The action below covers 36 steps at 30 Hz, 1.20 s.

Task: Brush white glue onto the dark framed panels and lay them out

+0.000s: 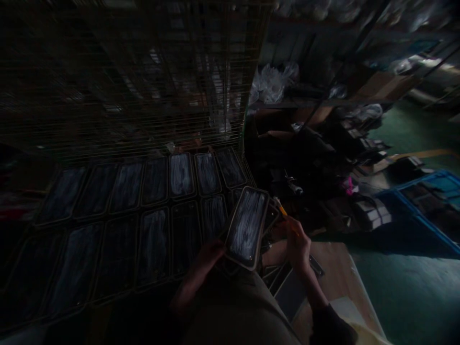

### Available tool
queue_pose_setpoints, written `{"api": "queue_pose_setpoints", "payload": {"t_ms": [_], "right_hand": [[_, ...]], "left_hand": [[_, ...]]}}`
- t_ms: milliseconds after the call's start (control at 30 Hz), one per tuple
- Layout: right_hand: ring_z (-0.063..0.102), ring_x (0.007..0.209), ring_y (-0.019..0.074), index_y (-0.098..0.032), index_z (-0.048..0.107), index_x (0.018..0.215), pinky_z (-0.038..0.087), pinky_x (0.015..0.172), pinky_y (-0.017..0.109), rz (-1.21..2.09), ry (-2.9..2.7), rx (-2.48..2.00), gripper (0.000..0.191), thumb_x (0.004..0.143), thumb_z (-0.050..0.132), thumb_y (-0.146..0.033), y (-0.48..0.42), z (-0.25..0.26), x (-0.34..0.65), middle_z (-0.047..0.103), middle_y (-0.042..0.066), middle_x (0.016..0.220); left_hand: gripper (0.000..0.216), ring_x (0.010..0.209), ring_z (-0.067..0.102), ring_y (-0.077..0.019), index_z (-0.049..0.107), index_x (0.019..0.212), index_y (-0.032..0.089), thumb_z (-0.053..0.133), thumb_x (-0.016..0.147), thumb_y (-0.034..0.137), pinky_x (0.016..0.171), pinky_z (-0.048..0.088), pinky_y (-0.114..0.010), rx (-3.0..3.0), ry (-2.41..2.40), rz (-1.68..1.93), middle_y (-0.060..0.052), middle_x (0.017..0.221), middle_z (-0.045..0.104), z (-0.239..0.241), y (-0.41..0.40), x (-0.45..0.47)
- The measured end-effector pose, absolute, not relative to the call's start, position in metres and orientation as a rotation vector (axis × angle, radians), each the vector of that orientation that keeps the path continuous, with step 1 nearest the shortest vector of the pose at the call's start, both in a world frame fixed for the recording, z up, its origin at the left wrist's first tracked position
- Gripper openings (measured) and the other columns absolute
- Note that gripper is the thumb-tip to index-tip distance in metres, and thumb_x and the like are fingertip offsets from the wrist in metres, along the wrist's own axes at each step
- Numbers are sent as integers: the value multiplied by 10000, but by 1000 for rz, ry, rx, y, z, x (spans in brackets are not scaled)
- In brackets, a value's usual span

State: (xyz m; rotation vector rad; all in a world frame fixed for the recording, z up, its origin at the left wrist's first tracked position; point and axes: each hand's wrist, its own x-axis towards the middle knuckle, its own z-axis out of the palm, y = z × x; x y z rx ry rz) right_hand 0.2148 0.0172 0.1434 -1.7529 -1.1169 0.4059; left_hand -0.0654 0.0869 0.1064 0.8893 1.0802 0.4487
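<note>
My left hand [210, 256] grips the lower edge of a dark rectangular panel [247, 227] smeared with whitish streaks and rimmed in a pale frame, tilted up above my lap. My right hand [298, 244] is closed on a thin yellow-handled brush [285, 215] whose tip reaches the panel's right edge. Two rows of several similar streaked panels [179, 175] lie flat on a wire rack [125, 287] in front of me to the left. The scene is very dim.
A tall wire shelf cage [143, 72] rises behind the rack. More dark panels [287, 287] lie on a wooden board [334, 273] by my right knee. Blue crates [431, 201], boxes and plastic bags [273, 84] crowd the right side; green floor [406, 297] lies beyond.
</note>
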Motion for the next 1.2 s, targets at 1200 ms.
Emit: {"api": "queue_pose_setpoints", "payload": {"t_ms": [1200], "right_hand": [[670,968,252,-292,510,1293,580,589,288,151,-1282,-2248,462,912,406,-531,10,36,170,604,83,1262]], "left_hand": [[295,620,586,-99,498,668,172,767,597,268,682,561,-322,613,862,1277,59,665,532,77,332,-63]]}}
